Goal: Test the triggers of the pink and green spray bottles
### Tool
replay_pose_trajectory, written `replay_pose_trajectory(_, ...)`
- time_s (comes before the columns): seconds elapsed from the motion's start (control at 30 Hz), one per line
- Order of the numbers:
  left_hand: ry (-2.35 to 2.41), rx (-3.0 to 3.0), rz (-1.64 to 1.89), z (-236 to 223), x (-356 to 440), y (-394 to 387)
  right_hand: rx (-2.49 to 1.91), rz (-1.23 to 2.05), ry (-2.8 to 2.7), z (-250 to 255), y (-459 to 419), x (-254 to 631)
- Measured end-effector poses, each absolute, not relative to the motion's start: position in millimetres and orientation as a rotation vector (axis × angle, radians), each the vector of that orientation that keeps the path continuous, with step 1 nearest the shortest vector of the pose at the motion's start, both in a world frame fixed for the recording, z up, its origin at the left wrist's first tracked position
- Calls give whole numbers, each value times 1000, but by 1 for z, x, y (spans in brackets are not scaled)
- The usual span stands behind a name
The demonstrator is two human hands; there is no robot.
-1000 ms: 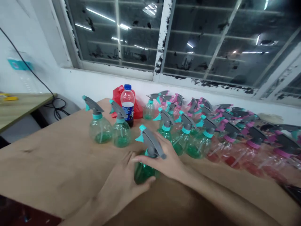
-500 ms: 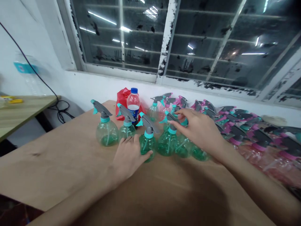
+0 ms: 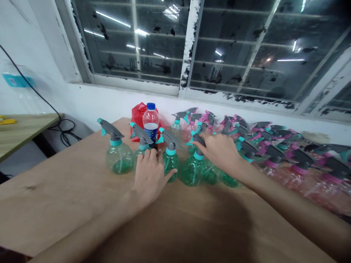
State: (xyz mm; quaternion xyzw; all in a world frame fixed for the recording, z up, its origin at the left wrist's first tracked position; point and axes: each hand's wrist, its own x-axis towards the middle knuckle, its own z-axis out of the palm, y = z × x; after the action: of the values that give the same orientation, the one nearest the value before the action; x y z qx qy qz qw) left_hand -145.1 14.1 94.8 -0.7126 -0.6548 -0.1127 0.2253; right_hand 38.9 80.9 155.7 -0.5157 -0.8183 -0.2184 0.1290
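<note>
My left hand (image 3: 150, 175) holds the third green spray bottle (image 3: 170, 160) of the front row, thumb across its near side and fingers on its left. The hand partly covers the second spray bottle (image 3: 143, 146); farther left stands another spray bottle (image 3: 119, 157). My right hand (image 3: 219, 148) grips the grey head of the fourth spray bottle (image 3: 192, 171), which stands upright on the table. Its fingertips are partly hidden. More green spray bottles (image 3: 230, 179) stand beneath and behind the right hand. The green bottles hold some liquid or tint low down.
Pink spray bottles (image 3: 297, 179) crowd the right side of the wooden table (image 3: 68, 182). Behind the front row are a blue-capped drink bottle (image 3: 150, 118) and a red plastic bag (image 3: 136, 117). A window (image 3: 233, 47) runs along the wall; a black cable (image 3: 64, 133) hangs at left.
My right hand has closed over the fourth bottle's spray head. The third bottle has shifted slightly away from me with my left hand. The view has turned a little.
</note>
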Motion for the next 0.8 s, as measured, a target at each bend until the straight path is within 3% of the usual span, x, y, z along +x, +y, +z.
replay_pose_trajectory(0.17, -1786, -1950, -428, 88, -135, -22, -1427, -621, -2403, 155, 60, 52)
replay_pose_trajectory(0.3, -1729, -2293, -699, 71, -114, -51, -1377, -585, -2421, 153, 33, 69)
replay_pose_trajectory(0.47, -1803, -2524, -736, 55, -76, -64, -1369, -416, -2379, 151, -3, 97)
replay_pose_trajectory(0.8, -1670, -2785, -781, 53, -13, -66, -1168, 368, -2345, 134, -32, 191)
